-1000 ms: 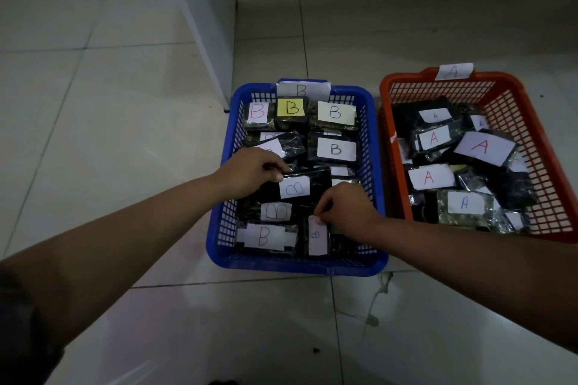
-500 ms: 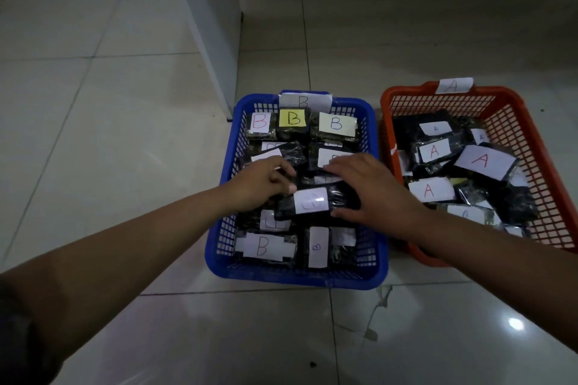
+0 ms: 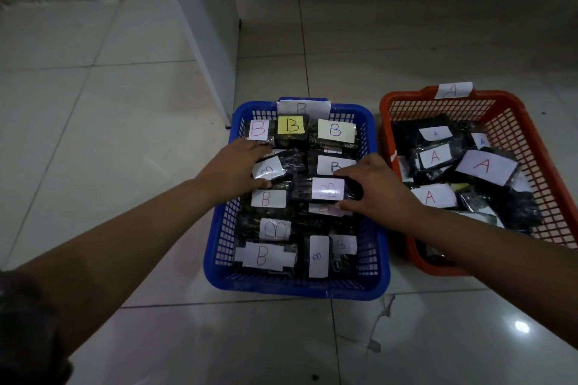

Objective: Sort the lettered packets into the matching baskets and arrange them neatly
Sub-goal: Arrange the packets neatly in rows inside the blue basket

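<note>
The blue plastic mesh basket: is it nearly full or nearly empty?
Nearly full: the blue plastic mesh basket has dark B-labelled packets covering its floor in rows.

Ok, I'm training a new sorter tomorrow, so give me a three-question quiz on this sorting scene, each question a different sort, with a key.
1. True or false: the packet with the yellow label lies in the orange basket.
2. Multiple choice: which hand closes its grip on the packet with the white B label at the middle of the blue basket? a) left hand b) right hand c) neither
3. Fill in: the tag on the orange basket's far rim reads ___.

Key: 1 false, it is in the blue basket; 2 b; 3 A.
</note>
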`<state>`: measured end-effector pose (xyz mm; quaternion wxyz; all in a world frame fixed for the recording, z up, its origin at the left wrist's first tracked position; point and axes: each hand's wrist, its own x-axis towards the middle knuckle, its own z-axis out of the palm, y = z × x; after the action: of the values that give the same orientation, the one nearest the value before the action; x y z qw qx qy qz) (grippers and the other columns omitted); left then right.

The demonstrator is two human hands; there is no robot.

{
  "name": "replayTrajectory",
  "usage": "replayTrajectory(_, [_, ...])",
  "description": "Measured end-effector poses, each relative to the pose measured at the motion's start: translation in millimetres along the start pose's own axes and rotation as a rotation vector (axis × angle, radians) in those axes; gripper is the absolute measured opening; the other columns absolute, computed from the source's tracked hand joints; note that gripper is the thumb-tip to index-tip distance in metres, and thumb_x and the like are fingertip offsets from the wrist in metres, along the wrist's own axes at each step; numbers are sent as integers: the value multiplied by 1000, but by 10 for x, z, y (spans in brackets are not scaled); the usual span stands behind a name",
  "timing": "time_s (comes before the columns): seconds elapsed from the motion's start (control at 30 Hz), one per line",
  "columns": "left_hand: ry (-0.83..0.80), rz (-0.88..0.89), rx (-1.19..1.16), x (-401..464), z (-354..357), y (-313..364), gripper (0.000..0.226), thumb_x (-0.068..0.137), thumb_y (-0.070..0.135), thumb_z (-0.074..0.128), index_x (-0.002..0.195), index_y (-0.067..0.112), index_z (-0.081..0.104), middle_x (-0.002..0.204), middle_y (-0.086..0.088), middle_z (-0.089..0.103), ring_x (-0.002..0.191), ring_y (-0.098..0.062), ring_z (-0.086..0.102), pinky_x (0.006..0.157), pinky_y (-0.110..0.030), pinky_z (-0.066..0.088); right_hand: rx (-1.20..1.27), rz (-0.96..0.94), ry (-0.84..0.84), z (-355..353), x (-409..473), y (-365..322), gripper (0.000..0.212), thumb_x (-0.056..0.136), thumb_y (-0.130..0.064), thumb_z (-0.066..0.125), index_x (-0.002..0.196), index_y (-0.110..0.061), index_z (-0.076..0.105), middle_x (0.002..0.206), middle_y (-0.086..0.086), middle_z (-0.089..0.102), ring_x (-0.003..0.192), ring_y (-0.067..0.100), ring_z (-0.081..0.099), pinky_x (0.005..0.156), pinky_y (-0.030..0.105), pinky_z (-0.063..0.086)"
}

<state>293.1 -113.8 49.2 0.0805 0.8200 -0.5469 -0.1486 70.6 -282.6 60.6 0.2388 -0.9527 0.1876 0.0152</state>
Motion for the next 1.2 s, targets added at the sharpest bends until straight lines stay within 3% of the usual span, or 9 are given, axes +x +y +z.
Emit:
replayTrajectory(0.13, [-44,26,-83,33,26,-31,63,79,30,72,136,17,47,129,-4,50,121,-19,42,102,-31,33,-12,-10,-65,-5,43,-14,62,73,-33,76,129,-23,53,117,1,57,109,15,40,90,24,36])
replayTrajectory(0.27, [-41,64,-84,11,31,-66,62,79,28,72,136,19,48,126,-1,50,118,-16,44,99,-26,34,-85,-62,-75,57,-5,10,55,71,-44,74,119,-23,58,114,-2,58,108,15,49,93,28,38])
replayTrajectory(0.37, [-45,67,-94,-11,38,-79,63,80,28,72,136,20,47,126,-1,49,116,-15,45,96,-22,33,-206,-94,-98,123,-71,4,59,73,-53,68,124,-28,54,114,-6,54,109,12,49,92,25,25])
replayTrajectory(0.57, [-81,58,-15,-43,79,-46,79,80,34,70,146,16,29,138,-5,42,126,-20,38,104,-30,33,-424,-129,-150,270,-85,19,58,79,-54,60,127,-22,50,121,-2,52,114,16,48,99,32,17])
replayTrajectory(0.77, [-4,27,-132,-18,81,-23,69,80,23,71,140,18,39,133,-6,47,124,-19,42,104,-28,33,-354,-144,-146,234,-50,53,74,74,-62,60,135,-23,44,125,-4,48,119,16,45,101,32,21])
replayTrajectory(0.87, [-15,19,-158,-15,83,-21,66,79,20,72,138,17,42,133,-5,47,123,-17,42,103,-25,31,-169,-109,11,119,80,71,62,80,-43,66,133,-18,45,126,2,49,118,21,46,98,34,32])
replayTrajectory(0.93, [-22,21,-179,-23,81,-32,65,77,19,73,136,17,44,131,-5,48,121,-16,43,102,-24,31,-185,-99,47,59,216,97,62,81,-31,68,135,-13,43,131,8,49,121,25,44,101,36,35])
replayTrajectory(1.07, [-46,55,-251,-127,40,-32,64,73,16,76,131,20,48,125,0,51,113,-10,43,94,-21,34,-363,-121,-81,67,413,169,71,82,-37,65,142,-17,33,142,4,40,129,22,35,104,36,30])
replayTrajectory(1.2, [-133,81,-282,-333,0,-5,64,70,12,75,127,25,49,118,7,48,110,-8,43,92,-23,38,-418,-147,-89,125,480,190,67,80,-37,65,138,-16,38,134,6,46,124,23,40,102,35,31])
